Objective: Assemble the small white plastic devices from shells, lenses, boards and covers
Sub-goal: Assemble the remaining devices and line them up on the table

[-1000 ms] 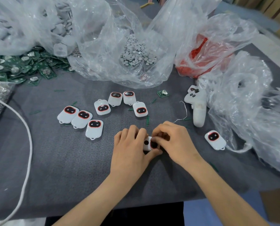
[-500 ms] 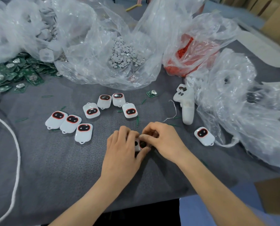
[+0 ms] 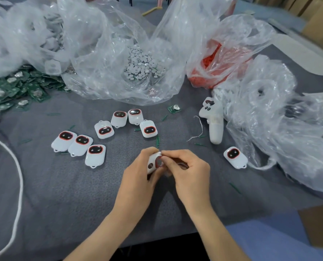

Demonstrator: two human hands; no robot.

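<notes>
Head view, left hand: your left hand [image 3: 138, 178] curls round the white shell [image 3: 151, 163] from its left side and lifts it just above the grey table mat [image 3: 62, 194].
Head view, right hand: your right hand [image 3: 189, 172] has its fingers curled, and the thumb and forefinger pinch the shell's top edge. You cannot tell whether a separate small piece sits between them.
White shell: it is tilted between your two hands with its face towards you. Two dark round openings show on the face.
Finished devices: seven finished devices [image 3: 95, 155] lie flat beyond and to the left of the grip. Three are bunched together farther left and four form an arc nearer the middle.
Lone device: the lone device [image 3: 235, 157] lies to the right of the grip, at the edge of a clear bag.
Loose board: one loose board [image 3: 173, 108] lies beyond the grip.
Controller: the white controller [image 3: 214, 123] lies beyond and to the right of the grip.
Board pile: the green board pile [image 3: 15, 91] lies far left of the grip.
Disc bag: the disc bag [image 3: 141, 66], straight beyond the grip, holds grey discs.
Red bag: the red bag [image 3: 219, 63], beyond and to the right of the grip, holds red parts.
Cord: a white cord [image 3: 19, 176] curves well to the left of the grip.
</notes>
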